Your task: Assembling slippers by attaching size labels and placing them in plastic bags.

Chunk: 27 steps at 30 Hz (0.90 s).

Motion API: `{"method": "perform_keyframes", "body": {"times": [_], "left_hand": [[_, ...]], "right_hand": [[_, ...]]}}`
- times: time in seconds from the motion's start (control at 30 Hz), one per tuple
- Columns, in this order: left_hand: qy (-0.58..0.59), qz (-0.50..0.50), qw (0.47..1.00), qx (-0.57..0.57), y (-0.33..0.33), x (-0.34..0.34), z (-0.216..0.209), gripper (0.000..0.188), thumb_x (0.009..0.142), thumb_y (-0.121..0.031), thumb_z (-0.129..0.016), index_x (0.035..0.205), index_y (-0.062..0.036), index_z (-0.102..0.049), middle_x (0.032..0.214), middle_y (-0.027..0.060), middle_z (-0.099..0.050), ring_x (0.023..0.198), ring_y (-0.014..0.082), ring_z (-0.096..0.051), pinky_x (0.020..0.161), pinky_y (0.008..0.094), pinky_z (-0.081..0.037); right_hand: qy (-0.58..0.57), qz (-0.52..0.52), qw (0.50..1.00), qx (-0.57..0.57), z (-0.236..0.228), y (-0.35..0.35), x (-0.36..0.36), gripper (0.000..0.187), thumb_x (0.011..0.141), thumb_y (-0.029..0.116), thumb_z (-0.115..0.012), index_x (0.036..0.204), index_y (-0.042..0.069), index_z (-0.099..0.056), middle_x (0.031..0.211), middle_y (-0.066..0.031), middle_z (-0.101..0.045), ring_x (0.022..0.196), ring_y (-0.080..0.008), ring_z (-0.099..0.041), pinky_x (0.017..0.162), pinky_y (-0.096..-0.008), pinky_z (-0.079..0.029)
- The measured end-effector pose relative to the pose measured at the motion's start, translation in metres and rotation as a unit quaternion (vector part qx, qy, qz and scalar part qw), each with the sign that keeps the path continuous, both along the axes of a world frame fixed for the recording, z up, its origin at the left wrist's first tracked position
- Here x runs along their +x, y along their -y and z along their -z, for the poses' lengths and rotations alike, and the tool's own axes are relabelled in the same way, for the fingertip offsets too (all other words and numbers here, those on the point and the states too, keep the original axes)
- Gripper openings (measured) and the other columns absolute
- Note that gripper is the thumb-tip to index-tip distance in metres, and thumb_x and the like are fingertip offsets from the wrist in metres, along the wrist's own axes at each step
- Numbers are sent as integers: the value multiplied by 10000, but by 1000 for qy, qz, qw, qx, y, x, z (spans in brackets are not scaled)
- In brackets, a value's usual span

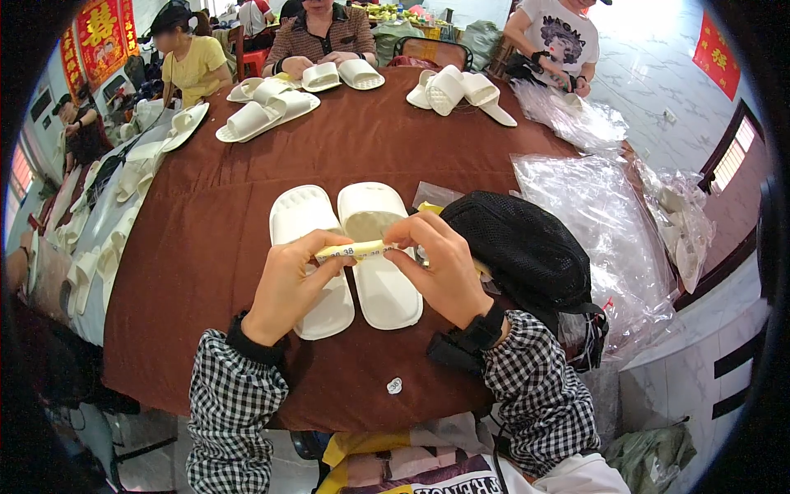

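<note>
Near the front edge of the brown, cloth-covered table (206, 272) lies a small white paper sticker (394, 385) (dark print on it). Beyond, the left hand (288, 284) and right hand (444, 265) pinch a narrow yellow-and-white label strip (355, 251), bearing repeated dark numerals, above two smooth white slippers (387, 292).

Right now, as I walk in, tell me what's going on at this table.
A person's left hand and right hand pinch a pale printed strip between them, held above a pair of white slippers on a brown cloth. A small white label lies on the cloth nearer the person. A black mesh bag and clear plastic are to the right. Across the table, a co-worker has both hands near more slippers.
</note>
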<state>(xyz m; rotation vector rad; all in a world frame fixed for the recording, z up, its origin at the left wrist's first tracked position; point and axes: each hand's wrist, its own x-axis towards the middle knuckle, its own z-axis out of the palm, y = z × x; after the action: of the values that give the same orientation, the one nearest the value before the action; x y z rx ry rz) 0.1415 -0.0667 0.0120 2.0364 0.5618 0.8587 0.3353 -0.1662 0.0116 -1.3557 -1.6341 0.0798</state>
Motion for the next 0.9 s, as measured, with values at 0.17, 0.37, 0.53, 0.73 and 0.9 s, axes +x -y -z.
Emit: {"method": "perform_keyframes", "body": {"times": [0.17, 0.37, 0.53, 0.73, 0.9], "left_hand": [[-9, 0, 999, 41, 0, -3, 0, 179, 894, -35, -650, 1063, 11, -685, 887, 89, -744, 770, 108, -689, 710, 256, -550], [-10, 3, 1000, 18, 0, 0, -1, 169, 907, -61, -656, 1056, 14, -683, 848, 101, -735, 774, 125, -696, 692, 268, -526], [1, -24, 1000, -4, -1, -3, 0, 175, 901, -40, -643, 1060, 23, -681, 840, 104, -737, 770, 119, -699, 685, 257, -532], [39, -71, 997, -18, -10, -5, 1, 188, 902, -28, -634, 1074, 29, -683, 876, 91, -738, 761, 100, -668, 699, 243, -529], [88, -102, 990, -42, -15, -8, -1, 200, 909, -63, -637, 1078, 35, -678, 858, 78, -736, 728, 96, -639, 687, 244, -517]], "right_hand": [[34, 3, 999, 2, -1, 1, 0, 145, 831, 59, -700, 933, 42, -597, 884, -103, -575, 801, -284, -612, 685, -373, -494], [42, 10, 999, -12, 0, 3, 2, 142, 832, 64, -700, 908, 38, -583, 882, -108, -570, 806, -291, -606, 682, -376, -486], [50, -1, 999, 19, 1, -1, 1, 142, 827, 64, -705, 894, 34, -584, 882, -110, -574, 816, -295, -608, 696, -377, -490], [-37, -17, 998, -38, -1, 1, 5, 131, 817, 14, -728, 901, 13, -626, 878, -71, -625, 793, -184, -636, 712, -305, -514], [-71, -24, 987, -145, 17, -10, 18, 101, 901, 78, -654, 945, -6, -619, 862, -50, -647, 783, -114, -614, 679, -267, -498]]}}
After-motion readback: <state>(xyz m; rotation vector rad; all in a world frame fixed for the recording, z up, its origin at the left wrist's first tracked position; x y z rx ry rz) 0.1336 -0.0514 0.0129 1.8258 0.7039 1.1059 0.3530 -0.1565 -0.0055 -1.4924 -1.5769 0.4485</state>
